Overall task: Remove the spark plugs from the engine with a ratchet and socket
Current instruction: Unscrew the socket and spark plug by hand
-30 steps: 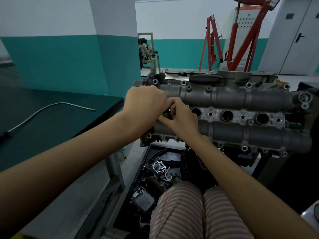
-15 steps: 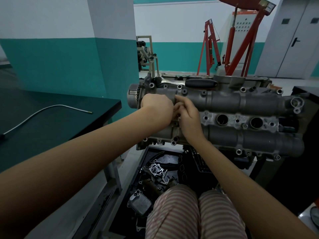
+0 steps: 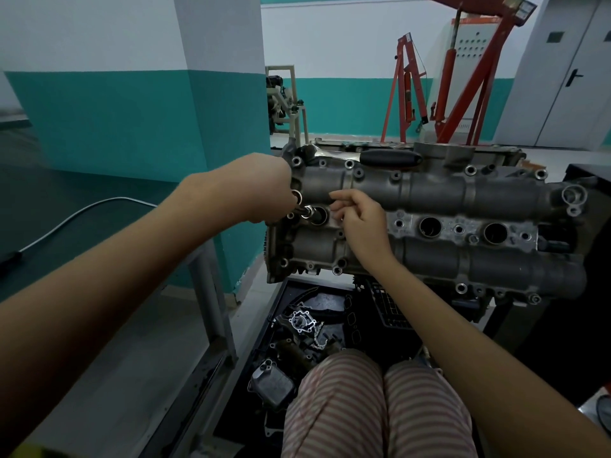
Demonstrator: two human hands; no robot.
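Engine (image 3: 429,196) is seen across the middle and right of the head view, its valve cover facing up, with a row of round plug wells along its centre. The left arm is stretched in from the lower left, and the left hand (image 3: 264,190) is placed at the left end of the cover, knuckles up, fingers curled down around a small chromed socket piece (image 3: 307,211) that is held at the rim of the leftmost well (image 3: 319,215). The right arm is brought in from the lower right; the right hand (image 3: 360,219) is held just right of that well, wrist bent, fingers loosely curled toward it with nothing gripped. Two more wells (image 3: 429,226) are left uncovered further right. A ratchet (image 3: 363,157) with a black handle is laid along the upper edge of the cover, well apart from both hands. Whether a plug sits in the socket piece cannot be told. Striped trousers (image 3: 377,411) are seen at the bottom centre, above a tray of parts (image 3: 297,328). A red hoist (image 3: 463,77) is stood at the upper right.
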